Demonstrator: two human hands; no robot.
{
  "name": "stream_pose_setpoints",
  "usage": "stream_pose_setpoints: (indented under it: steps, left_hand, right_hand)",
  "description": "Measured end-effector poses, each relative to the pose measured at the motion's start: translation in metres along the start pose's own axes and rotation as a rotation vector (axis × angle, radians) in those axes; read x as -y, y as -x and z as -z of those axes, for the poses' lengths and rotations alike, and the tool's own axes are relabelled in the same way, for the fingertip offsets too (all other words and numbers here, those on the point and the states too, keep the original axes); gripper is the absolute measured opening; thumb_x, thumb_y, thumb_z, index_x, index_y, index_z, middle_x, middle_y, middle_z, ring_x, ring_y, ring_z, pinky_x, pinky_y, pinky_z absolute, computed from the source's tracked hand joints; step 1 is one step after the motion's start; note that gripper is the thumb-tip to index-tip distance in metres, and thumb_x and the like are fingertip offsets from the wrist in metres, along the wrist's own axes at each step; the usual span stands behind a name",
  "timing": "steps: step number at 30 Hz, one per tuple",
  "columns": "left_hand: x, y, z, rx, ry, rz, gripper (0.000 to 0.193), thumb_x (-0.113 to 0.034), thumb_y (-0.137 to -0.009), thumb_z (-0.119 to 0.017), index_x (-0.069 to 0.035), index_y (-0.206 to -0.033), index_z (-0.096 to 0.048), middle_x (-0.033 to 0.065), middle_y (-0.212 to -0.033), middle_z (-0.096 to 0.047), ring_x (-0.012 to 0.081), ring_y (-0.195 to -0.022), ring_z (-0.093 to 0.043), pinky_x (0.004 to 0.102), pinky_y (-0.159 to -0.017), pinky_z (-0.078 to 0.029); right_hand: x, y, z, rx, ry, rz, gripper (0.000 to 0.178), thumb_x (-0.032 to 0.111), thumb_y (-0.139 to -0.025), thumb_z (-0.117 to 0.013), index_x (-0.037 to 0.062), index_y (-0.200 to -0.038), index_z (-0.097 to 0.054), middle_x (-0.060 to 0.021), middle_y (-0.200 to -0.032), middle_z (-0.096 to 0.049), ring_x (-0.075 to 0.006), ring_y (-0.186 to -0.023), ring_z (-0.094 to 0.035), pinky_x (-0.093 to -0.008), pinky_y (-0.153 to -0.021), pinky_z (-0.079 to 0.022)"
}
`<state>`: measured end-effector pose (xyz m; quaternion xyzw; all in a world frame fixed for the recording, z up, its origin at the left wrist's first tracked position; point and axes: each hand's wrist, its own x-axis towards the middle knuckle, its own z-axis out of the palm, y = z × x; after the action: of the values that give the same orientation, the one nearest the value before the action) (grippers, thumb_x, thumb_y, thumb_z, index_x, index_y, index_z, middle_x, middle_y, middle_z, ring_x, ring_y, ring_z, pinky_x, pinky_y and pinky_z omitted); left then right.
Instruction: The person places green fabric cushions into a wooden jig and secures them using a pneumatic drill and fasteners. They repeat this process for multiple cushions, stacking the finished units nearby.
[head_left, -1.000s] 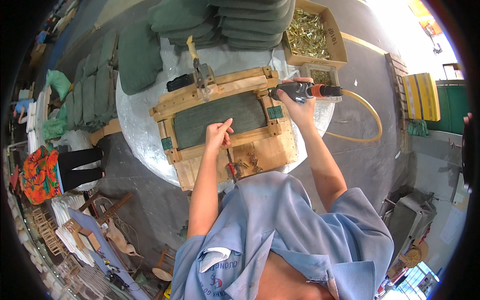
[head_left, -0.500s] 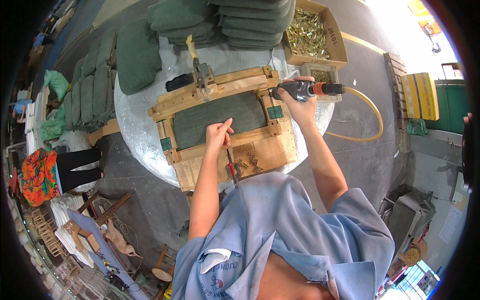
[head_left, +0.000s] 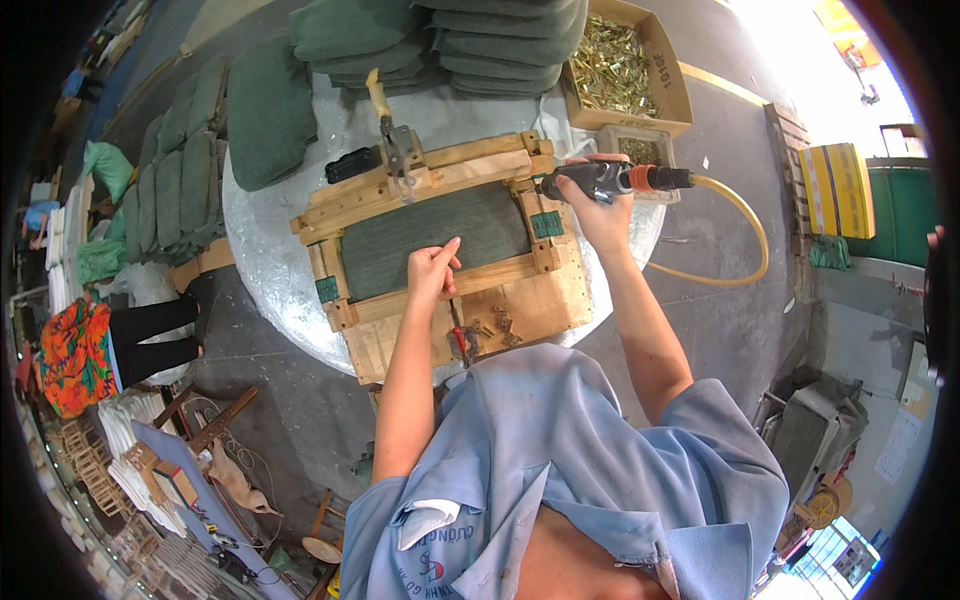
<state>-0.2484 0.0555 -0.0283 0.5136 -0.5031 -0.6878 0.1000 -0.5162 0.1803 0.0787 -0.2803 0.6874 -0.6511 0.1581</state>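
My right hand is wrapped round a pneumatic screwdriver, dark with an orange collar and a yellow air hose. Its tip points left, close to the right end of a wooden frame jig. Inside the jig lies a dark green fabric panel. Over the panel's front edge, my left hand has its fingers curled and pressed together; whatever they may hold is too small to make out. A toggle clamp with a yellow handle stands on the jig's back rail.
Green cushion stacks stand behind the jig on the round, film-wrapped table. A cardboard box of brass-coloured hardware and a smaller tray are at the back right. Red-handled pliers lie near me. A person stands at left.
The whole view has shifted slightly, with the jig and table a little further left. Both hands keep nearly the same pose, and the screwdriver stays at the jig's right end.
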Motion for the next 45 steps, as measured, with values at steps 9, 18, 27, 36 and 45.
stream_pose_setpoints:
  steps: [9, 18, 27, 36, 45]
  left_hand:
    - [-0.006, 0.001, -0.001, -0.001, -0.007, 0.009, 0.053, -0.044, -0.099, -0.079, -0.002, -0.069, -0.066, 0.0027, -0.047, -0.054, 0.0135, -0.034, -0.053, 0.0284, -0.035, -0.038]
    - [0.001, 0.003, -0.001, 0.010, -0.004, 0.001, 0.055, -0.046, -0.099, -0.079, -0.002, -0.069, -0.066, 0.0033, -0.047, -0.055, 0.0139, -0.035, -0.054, 0.0293, -0.035, -0.037]
    - [0.005, 0.005, 0.002, 0.031, -0.012, -0.036, 0.054, -0.047, -0.100, -0.077, -0.003, -0.072, -0.066, 0.0033, -0.050, -0.056, 0.0148, -0.036, -0.056, 0.0296, -0.036, -0.041]
    - [0.016, -0.001, 0.003, 0.045, 0.003, -0.097, 0.051, -0.045, -0.102, -0.076, -0.002, -0.077, -0.069, 0.0054, -0.053, -0.060, 0.0161, -0.041, -0.061, 0.0297, -0.038, -0.047]
    - [0.025, 0.004, -0.001, 0.056, 0.090, -0.078, 0.048, -0.044, -0.103, -0.075, -0.001, -0.083, -0.069, 0.0106, -0.062, -0.068, 0.0190, -0.048, -0.068, 0.0306, -0.043, -0.054]
  right_hand:
    - [-0.006, 0.000, 0.001, -0.011, 0.004, 0.005, 0.048, 0.000, -0.087, -0.085, 0.0030, -0.123, -0.053, -0.0104, -0.114, -0.077, -0.0172, -0.107, -0.073, -0.0350, -0.094, -0.061]
    - [0.011, 0.002, -0.014, -0.035, 0.181, 0.089, 0.040, 0.014, -0.081, -0.088, 0.0031, -0.109, -0.063, -0.0084, -0.093, -0.079, -0.0173, -0.088, -0.078, -0.0337, -0.083, -0.060]
    - [0.016, -0.018, -0.010, 0.055, 0.484, -0.008, 0.050, 0.028, -0.077, -0.094, 0.0031, -0.115, -0.072, -0.0091, -0.101, -0.080, -0.0215, -0.099, -0.077, -0.0367, -0.093, -0.058]
    - [0.022, -0.019, -0.012, 0.078, 0.544, 0.071, 0.062, 0.040, -0.071, -0.087, 0.0089, -0.122, -0.070, -0.0146, -0.128, -0.067, -0.0360, -0.123, -0.067, -0.0462, -0.104, -0.054]
    - [0.032, -0.012, -0.026, 0.082, 0.647, 0.038, 0.070, 0.040, -0.071, -0.089, 0.0109, -0.130, -0.068, -0.0138, -0.130, -0.067, -0.0351, -0.126, -0.066, -0.0459, -0.104, -0.054]
